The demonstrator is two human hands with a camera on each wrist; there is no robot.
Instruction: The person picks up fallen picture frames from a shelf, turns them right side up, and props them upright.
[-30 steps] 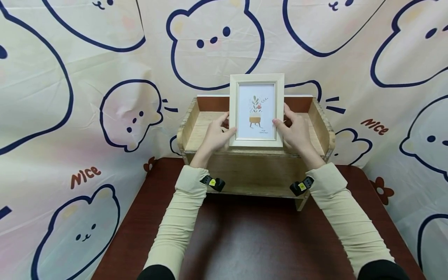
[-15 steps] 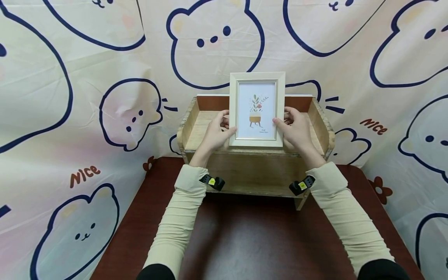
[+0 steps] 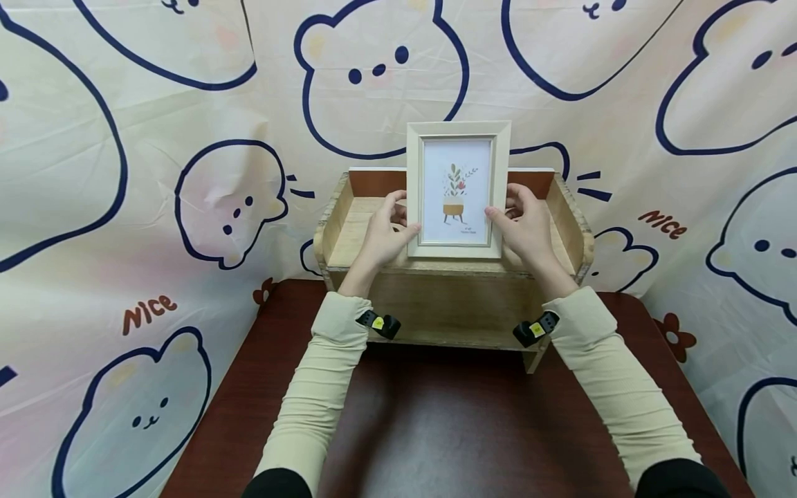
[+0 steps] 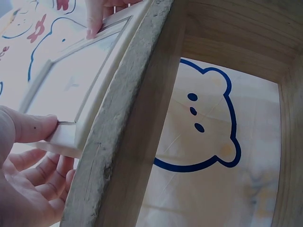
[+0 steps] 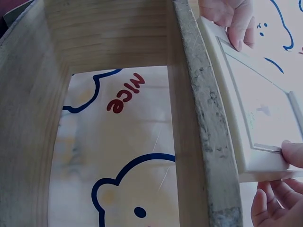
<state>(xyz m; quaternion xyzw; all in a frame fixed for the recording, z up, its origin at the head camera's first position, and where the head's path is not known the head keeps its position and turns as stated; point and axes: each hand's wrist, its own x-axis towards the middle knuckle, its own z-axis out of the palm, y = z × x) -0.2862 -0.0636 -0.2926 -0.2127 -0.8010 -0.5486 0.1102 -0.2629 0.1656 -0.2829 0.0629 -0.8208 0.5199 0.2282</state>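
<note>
A cream picture frame (image 3: 457, 183), showing a potted plant print, stands nearly upright at the front of a wooden shelf's (image 3: 448, 308) upper level. My left hand (image 3: 385, 235) holds the frame's lower left side, thumb on the front and fingers behind. On the opposite side, my right hand (image 3: 526, 225) grips the lower right in the same way. The left wrist view shows the left thumb pressed on a corner of the picture frame (image 4: 64, 135), close to the shelf's rough front edge (image 4: 106, 137). Whether the frame touches the shelf I cannot tell.
The shelf has raised side panels (image 3: 575, 228) and a brown back strip (image 3: 376, 183). It stands at the back of a dark red-brown table (image 3: 454, 429). A cloth (image 3: 224, 207) printed with bear outlines hangs behind and at both sides.
The picture frame has risen slightly, and its top edge stands higher and looks a little wider. Both hands keep their hold on its sides and have barely moved.
</note>
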